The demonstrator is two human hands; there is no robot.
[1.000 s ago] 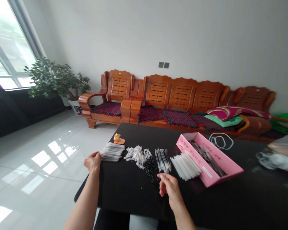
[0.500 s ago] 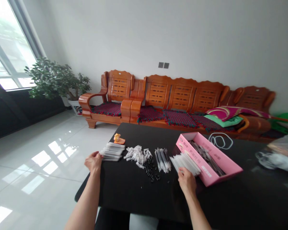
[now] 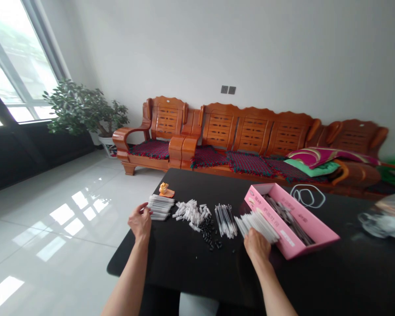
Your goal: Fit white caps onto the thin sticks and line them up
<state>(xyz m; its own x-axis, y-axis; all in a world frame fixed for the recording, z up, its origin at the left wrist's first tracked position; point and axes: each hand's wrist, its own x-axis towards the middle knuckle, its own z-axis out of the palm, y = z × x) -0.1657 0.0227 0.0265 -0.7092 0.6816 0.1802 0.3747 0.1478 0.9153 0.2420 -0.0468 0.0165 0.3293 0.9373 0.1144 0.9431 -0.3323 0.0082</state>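
My left hand (image 3: 140, 222) is at the left end of a stack of pale, slim pen tubes (image 3: 161, 208). Its fingers are loosely bent and apart, with nothing visible in them. My right hand (image 3: 257, 244) rests against the near end of a second row of white translucent tubes (image 3: 259, 224). Those fingers are curled together and their tips are hidden, so what they pinch does not show. Between the hands lie a heap of short white caps (image 3: 192, 212), scattered small black plugs (image 3: 210, 231) and a bundle of thin pen refills (image 3: 225, 220).
A pink box (image 3: 294, 224) holding dark sticks stands right of the tubes on the black table (image 3: 184, 267). Behind the box is a white looped cord (image 3: 307, 195); a plastic bag (image 3: 386, 215) lies far right. A small yellow figurine (image 3: 164, 188) sits at the table's left back corner.
The whole view has shifted slightly right. My left hand has turned and its fingers reach up beside the stack's left end. My right hand stays at the white tubes, its fingers curled in more.
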